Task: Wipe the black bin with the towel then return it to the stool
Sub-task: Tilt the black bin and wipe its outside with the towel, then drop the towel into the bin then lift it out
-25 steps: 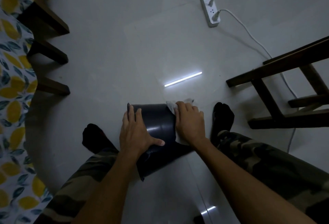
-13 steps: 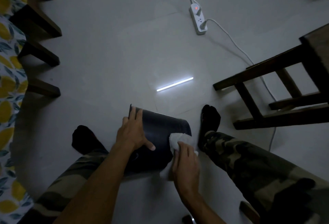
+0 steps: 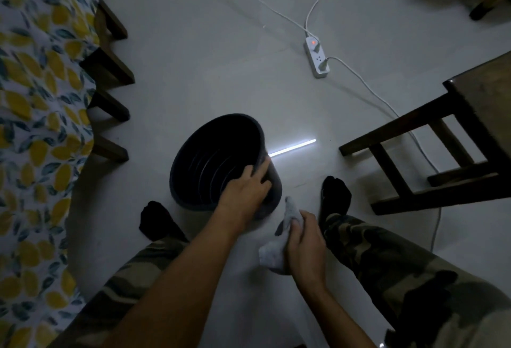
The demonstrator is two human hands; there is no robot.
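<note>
- Black plastic bin (image 3: 213,162): set on the pale floor (image 3: 193,57) between the two socked feet, its mouth turned up and toward the camera so the ribbed inside is seen. It is tipped somewhat; how far cannot be told.
- Left hand (image 3: 244,191): closed over the bin's near right rim, fingers (image 3: 249,172) hooked inside the wall and thumb laid on the outside.
- Right hand (image 3: 305,245): closed around a bunched white towel (image 3: 276,251), held just beside the bin's right side and apart from it; one corner of the cloth sticks up near the bin's base.
- Dark wooden stool (image 3: 448,154): stood to the right, well apart from the bin, its top partly cut off by the frame edge.
- White power strip (image 3: 318,58): laid on the floor beyond the bin, a red light lit, plugs seated in it, and white cables (image 3: 367,87) trailed off past the stool.
- Bright strip of reflected light (image 3: 293,148): seen on the floor just behind the bin's rim.
- Lemon-print cloth (image 3: 36,115): draped along the left, with dark wooden legs (image 3: 110,104) shown beside it.
- Camouflage trousers (image 3: 401,273) and black socks (image 3: 334,195): worn by the seated person.
</note>
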